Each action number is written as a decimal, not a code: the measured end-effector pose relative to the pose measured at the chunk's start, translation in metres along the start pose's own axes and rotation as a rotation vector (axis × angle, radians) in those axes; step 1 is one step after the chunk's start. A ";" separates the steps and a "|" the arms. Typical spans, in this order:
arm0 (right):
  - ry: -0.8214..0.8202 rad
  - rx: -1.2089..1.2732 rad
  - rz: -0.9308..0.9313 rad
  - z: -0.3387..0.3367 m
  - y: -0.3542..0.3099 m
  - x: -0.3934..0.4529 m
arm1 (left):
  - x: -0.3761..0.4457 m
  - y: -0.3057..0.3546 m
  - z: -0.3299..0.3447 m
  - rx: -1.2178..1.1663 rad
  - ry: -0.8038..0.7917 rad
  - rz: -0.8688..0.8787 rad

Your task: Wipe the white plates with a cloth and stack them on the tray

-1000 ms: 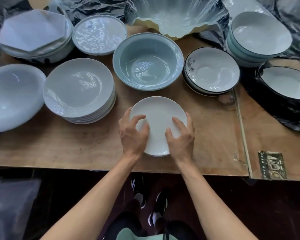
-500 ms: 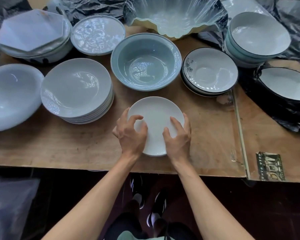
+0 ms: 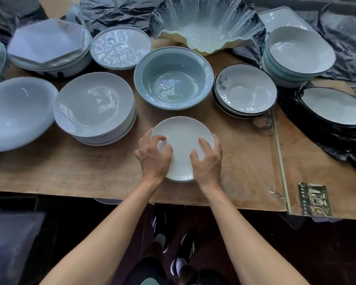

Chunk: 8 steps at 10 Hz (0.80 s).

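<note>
The white plate (image 3: 183,140), likely rigid, glazed-slick and breakable, sits pinched at its near rim by the curled left hand (image 3: 153,158) and right hand (image 3: 208,161), 2 sensible holds.

The table (image 3: 90,171) is bare, scuffed wood with a matt, worn grain. The white plate (image 3: 183,132) looks like smooth ceramic with a soft sheen, while the blue-grey bowl (image 3: 173,79) is glossy glazed. Crinkled black plastic sheet (image 3: 341,38) shines behind.
</note>
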State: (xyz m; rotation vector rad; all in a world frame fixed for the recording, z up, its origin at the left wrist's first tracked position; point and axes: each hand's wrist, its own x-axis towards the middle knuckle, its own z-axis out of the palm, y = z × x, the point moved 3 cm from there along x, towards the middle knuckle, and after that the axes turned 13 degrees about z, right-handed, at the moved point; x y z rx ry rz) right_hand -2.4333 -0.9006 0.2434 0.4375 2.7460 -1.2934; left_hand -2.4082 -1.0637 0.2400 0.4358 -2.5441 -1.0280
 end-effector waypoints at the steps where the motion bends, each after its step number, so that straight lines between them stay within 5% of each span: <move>1: -0.020 -0.039 -0.002 -0.002 -0.003 0.000 | 0.002 0.001 -0.001 0.070 -0.057 0.023; 5: -0.312 -0.325 -0.026 -0.035 -0.001 0.006 | 0.007 0.012 -0.030 0.369 -0.497 0.114; 8: -0.332 -0.262 -0.250 -0.109 -0.018 -0.014 | 0.020 0.088 -0.065 0.655 -0.403 0.544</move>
